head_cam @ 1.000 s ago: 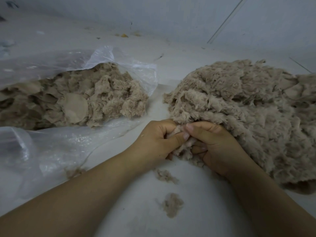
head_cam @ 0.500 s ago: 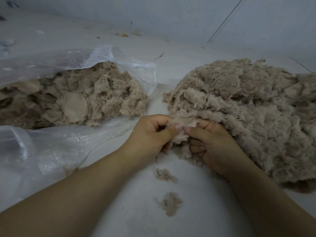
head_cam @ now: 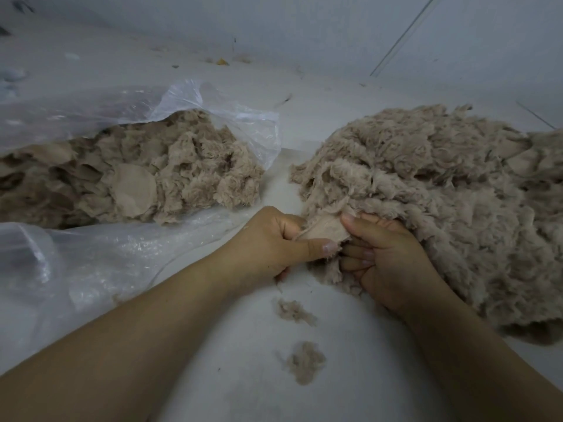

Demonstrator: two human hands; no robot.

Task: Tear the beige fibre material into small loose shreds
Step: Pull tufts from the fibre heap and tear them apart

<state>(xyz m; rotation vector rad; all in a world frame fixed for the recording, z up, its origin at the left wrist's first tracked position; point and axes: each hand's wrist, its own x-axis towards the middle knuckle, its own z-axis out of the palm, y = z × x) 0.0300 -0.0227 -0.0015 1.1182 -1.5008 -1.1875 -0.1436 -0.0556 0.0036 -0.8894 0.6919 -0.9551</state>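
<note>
A big heap of beige fibre material (head_cam: 441,190) lies on the right of the white surface. At its near left edge, both my hands hold one piece of beige fibre (head_cam: 324,229) with a smooth backing. My left hand (head_cam: 274,239) pinches its left end between thumb and curled fingers. My right hand (head_cam: 380,254) grips its right end, fingers curled under the heap's edge. Two small loose shreds (head_cam: 294,310) (head_cam: 306,360) lie on the surface below my hands.
A clear plastic bag (head_cam: 91,263) spreads over the left side with a second pile of beige fibre pieces (head_cam: 137,181) lying in its open mouth. A pale wall (head_cam: 304,25) rises behind, with small debris along its foot.
My hands have lifted slightly and pulled a little apart, and the smooth backing of the piece between them has come into view. The heaps and shreds have not moved.
</note>
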